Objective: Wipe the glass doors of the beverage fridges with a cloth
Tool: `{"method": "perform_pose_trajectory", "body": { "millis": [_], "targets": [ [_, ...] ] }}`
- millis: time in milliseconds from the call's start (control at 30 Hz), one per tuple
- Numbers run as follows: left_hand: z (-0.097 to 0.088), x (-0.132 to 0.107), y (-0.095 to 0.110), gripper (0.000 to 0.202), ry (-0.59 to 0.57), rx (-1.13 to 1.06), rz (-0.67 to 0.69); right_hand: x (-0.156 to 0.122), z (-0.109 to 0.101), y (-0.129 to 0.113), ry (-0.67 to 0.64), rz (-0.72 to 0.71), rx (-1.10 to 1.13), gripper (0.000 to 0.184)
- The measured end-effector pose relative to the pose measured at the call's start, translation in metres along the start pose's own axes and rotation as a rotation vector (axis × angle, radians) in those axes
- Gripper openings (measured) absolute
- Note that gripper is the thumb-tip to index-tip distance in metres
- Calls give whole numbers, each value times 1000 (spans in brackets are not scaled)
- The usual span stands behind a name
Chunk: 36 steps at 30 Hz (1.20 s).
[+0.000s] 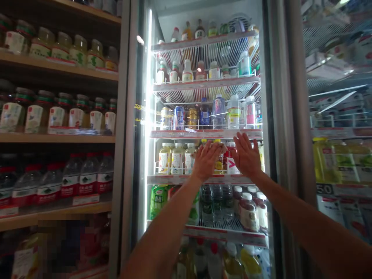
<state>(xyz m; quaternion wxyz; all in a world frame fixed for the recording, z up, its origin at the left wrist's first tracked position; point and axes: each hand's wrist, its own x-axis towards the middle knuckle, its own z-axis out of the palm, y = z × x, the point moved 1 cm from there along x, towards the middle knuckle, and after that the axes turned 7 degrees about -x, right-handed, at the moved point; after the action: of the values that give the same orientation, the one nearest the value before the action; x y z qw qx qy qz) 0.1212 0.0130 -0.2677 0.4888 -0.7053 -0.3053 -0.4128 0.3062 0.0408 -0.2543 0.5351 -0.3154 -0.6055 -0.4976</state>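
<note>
Both my hands are raised toward the glass door (171, 155) of a lit drinks cooler. My left hand (205, 161) lies flat with its fingers stretched up and to the right, in front of a row of bottled drinks (177, 159). Along its fingertips shows a small pale crumpled patch; I cannot make out what it is. To its right, my right hand (247, 155) is open, fingers spread, beside a red-labelled bottle (231, 161). Both palms face the glass; whether they touch it I cannot tell for certain.
Wooden shelves (58, 138) at left hold jars and red-capped water bottles (88, 174). The cooler's metal frame (286, 116) stands at right, with another stocked cooler beyond it. Cans (178, 118) and bottles fill the shelf above my hands; dark-labelled bottles (249, 213) stand below.
</note>
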Motion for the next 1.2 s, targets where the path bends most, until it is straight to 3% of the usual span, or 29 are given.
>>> {"method": "perform_pose_trajectory", "body": {
  "millis": [100,167,233,300,333,500,567,633,667,767,833,867,933,1100,1167,1200],
  "targets": [
    [-28,-22,-48,44,63,31,-165,0,0,0,1,1,-7,52],
    [-51,-42,-89,44,211,76,-428,0,-1,-1,-3,4,-7,52],
    [-66,-57,-116,45,385,119,-698,0,-1,-2,-10,9,-1,53],
    [-64,-60,-115,46,447,117,-791,0,-1,-3,-17,16,-4,53],
    [-57,-56,-104,46,420,97,-743,0,-1,-3,-20,19,-9,53],
    [-5,-23,-16,43,120,-28,-215,-1,1,0,7,4,-11,53],
    [-1,-22,-6,44,37,-41,-110,-1,2,1,12,-7,3,54],
    [-13,-34,-24,45,14,-31,-119,-2,2,2,6,-10,6,54],
    [-23,-44,-41,44,51,-15,-190,-2,2,2,8,-9,2,53],
    [-56,-79,-97,43,308,81,-538,-1,1,0,26,-6,-16,52],
    [-67,-96,-113,45,443,137,-695,-1,1,-1,31,3,-20,52],
    [-66,-99,-111,45,461,149,-712,-1,1,-1,27,9,-18,51],
    [-53,-98,-88,44,412,140,-628,-1,1,-2,20,20,-13,51],
    [-4,-78,10,45,105,61,-132,-2,1,0,19,7,-16,51],
    [0,-82,24,44,41,42,5,0,2,2,5,0,-15,51],
    [-3,-89,22,44,21,37,39,1,3,3,-2,-5,-13,51]
  ]
}}
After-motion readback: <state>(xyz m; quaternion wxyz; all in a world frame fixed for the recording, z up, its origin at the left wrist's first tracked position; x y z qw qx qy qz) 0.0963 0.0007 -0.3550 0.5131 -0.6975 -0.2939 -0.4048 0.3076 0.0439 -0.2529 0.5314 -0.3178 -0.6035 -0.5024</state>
